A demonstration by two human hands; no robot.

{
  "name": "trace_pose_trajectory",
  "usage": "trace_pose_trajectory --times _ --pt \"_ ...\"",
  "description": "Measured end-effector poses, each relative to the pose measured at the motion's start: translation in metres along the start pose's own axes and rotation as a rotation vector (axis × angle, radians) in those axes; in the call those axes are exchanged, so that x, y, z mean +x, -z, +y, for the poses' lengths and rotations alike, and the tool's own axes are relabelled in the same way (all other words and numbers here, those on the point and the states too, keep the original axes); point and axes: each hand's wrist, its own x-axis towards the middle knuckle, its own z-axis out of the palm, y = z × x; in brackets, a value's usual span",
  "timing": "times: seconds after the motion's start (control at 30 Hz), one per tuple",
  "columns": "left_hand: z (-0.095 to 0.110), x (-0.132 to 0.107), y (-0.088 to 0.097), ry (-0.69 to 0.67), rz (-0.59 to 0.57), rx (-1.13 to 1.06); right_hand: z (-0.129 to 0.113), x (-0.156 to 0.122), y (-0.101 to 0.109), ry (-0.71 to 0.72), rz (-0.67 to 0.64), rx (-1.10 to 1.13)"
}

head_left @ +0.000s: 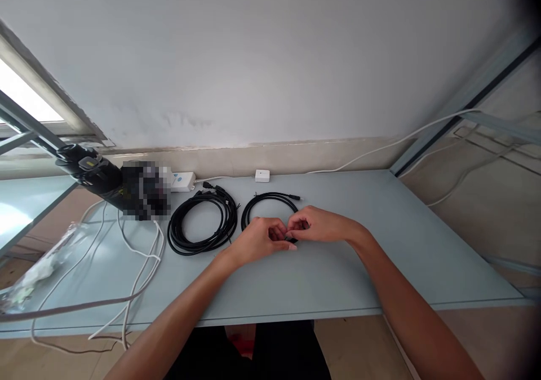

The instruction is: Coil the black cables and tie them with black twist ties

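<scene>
A single black cable (270, 194) lies in a loose round coil on the shelf, one plug end pointing right at the top of the loop. My left hand (262, 238) is closed at the coil's near side, thumb and fingers curled round the cable. Right beside it, fingertips almost touching, my right hand (316, 225) pinches the same stretch of cable. A bit of dark cable shows between the two hands; the exact part held is mostly hidden by fingers. Left of them rests a thicker coil of black cables (180, 236) with several plug ends at its top.
On the grey-blue shelf (321, 290), a small white box (262, 175) and a white power strip (183, 181) stand by the wall. A black pole-mounted device (101, 177), white cords (141, 281) and a clear plastic bag (40, 270) occupy the left. A metal post (416, 149) rises at right.
</scene>
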Motion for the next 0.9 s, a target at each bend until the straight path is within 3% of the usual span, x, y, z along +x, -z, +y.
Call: trace_pose_trajectory --times 0.2,0.53,0.73,0.9 --pt "-0.004 0.0 0.006 -0.013 -0.029 0.032 -0.003 -0.019 -0.026 -0.019 0.207 -0.055" --pt "-0.006 0.002 0.014 -0.095 -0.144 0.069 0.011 -0.032 -0.076 0.199 0.526 -0.246" --pt "-0.017 0.005 0.011 -0.03 -0.099 -0.106 0.013 -0.025 -0.08 0.405 0.599 -0.462" --pt "-0.014 0.004 0.01 -0.047 -0.101 -0.082 0.016 -0.021 -0.073 0.473 0.569 -0.495"
